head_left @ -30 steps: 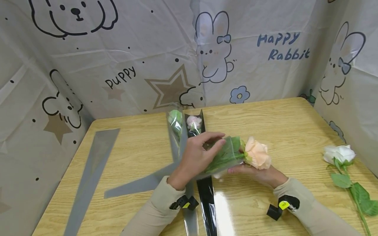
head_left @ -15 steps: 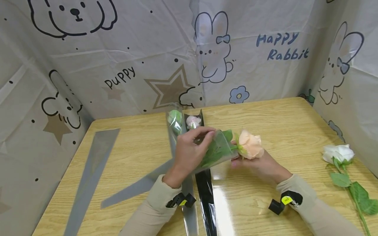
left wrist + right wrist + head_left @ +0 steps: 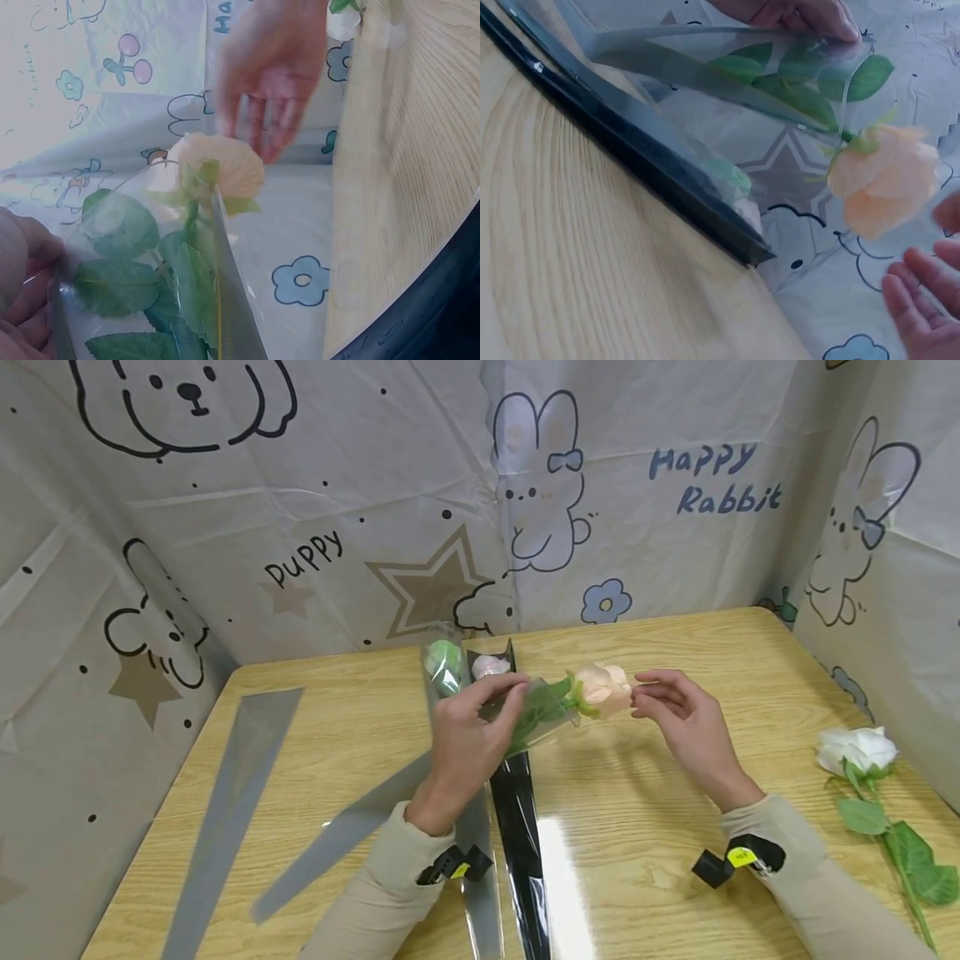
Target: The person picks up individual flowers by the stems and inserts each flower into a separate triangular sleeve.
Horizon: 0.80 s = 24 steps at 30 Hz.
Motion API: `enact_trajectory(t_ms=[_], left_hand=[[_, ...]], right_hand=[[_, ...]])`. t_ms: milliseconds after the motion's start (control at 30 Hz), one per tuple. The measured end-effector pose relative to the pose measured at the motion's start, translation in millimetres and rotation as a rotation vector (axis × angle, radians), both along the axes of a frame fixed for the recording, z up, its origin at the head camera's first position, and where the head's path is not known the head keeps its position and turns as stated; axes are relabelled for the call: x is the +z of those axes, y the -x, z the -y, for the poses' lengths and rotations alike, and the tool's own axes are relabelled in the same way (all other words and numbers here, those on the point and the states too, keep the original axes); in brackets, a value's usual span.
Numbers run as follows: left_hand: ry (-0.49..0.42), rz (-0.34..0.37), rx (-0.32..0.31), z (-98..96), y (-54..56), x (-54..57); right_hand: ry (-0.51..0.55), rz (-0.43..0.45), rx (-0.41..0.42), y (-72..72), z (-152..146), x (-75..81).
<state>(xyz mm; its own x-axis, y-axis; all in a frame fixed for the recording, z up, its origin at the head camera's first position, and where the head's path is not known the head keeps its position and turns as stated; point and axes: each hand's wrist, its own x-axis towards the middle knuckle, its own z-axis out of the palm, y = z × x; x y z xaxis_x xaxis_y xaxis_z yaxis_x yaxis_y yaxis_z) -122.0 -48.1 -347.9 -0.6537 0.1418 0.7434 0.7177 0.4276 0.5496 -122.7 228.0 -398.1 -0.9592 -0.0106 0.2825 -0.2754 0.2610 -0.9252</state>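
My left hand (image 3: 472,735) pinches the edge of a clear flower sleeve (image 3: 240,300) with a grey strip. Inside the sleeve are the green leaves (image 3: 802,97) and stem of a peach rose (image 3: 602,691); its bloom sticks out past the sleeve's open end. The rose points right, held above the table. Beside the bloom is my right hand (image 3: 693,727), fingers loosely bent and holding nothing. A small gap shows between these fingers and the petals in the right wrist view. My left fingers partly hide the sleeve's lower part in the head view.
A wrapped green flower (image 3: 444,660) and a pale pink flower (image 3: 491,666) in a black sleeve (image 3: 517,827) lie mid-table. Another grey sleeve (image 3: 232,802) lies at left. A loose white rose (image 3: 857,750) lies at right. Printed cloth walls (image 3: 375,485) enclose the table (image 3: 637,860).
The peach rose in its sleeve has moved left and up with my left hand. My right hand has come away from under the bloom to its right side.
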Motion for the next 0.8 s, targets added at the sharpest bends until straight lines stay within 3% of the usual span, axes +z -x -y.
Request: enact_trajectory(t_ms=[100,233,400,800], left_hand=[[0.007,-0.008,0.007,-0.1,-0.1,0.0],[0.027,-0.021,0.021,-0.8,0.0,-0.8],[0.078,-0.018,0.029,-3.0,-1.0,-3.0],[0.112,-0.001,0.018,-8.6,-4.0,-6.3]], right_hand=[[0.106,-0.101,0.036,-3.8,4.2,2.6],[0.232,-0.173,0.151,-9.5,11.7,4.8],[0.311,-0.272,0.222,-14.1,18.2,9.8],[0.172,-0.367,0.196,-26.6,24.2,18.4]])
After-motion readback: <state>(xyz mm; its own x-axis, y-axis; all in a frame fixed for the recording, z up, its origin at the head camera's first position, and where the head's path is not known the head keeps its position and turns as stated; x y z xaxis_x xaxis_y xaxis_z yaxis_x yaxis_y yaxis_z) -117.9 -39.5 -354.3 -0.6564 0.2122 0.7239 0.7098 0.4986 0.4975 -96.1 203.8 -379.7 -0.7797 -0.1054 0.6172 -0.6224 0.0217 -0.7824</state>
